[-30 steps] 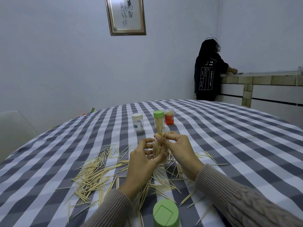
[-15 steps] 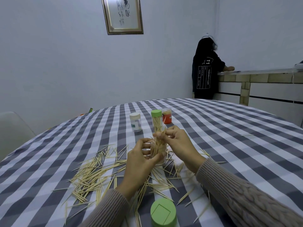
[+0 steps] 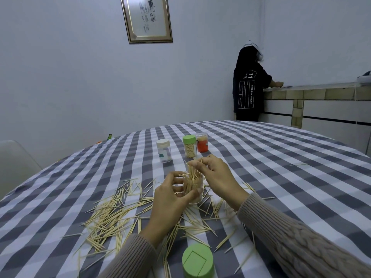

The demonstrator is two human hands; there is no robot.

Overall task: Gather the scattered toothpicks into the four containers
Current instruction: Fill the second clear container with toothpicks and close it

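Note:
My left hand (image 3: 170, 199) grips a clear open container (image 3: 195, 194) standing on the checked tablecloth (image 3: 281, 177). A bundle of toothpicks (image 3: 192, 178) sticks up out of it. My right hand (image 3: 216, 177) pinches the tops of those toothpicks from the right. Scattered toothpicks (image 3: 112, 215) lie in a heap left of and below my hands. Three closed containers stand further back: a white-lidded one (image 3: 164, 150), a green-lidded one (image 3: 189, 146) and a red-labelled one (image 3: 202, 142).
A green lid (image 3: 197, 261) sits at the near edge between my forearms. A white chair (image 3: 14, 163) stands at the left. A person in black (image 3: 249, 85) stands at a tiled counter (image 3: 321, 101) at the far right. Stray toothpicks (image 3: 299, 164) lie on the right.
My right hand has pushed the bundle of toothpicks lower into the container held by my left hand. The camera has tilted slightly.

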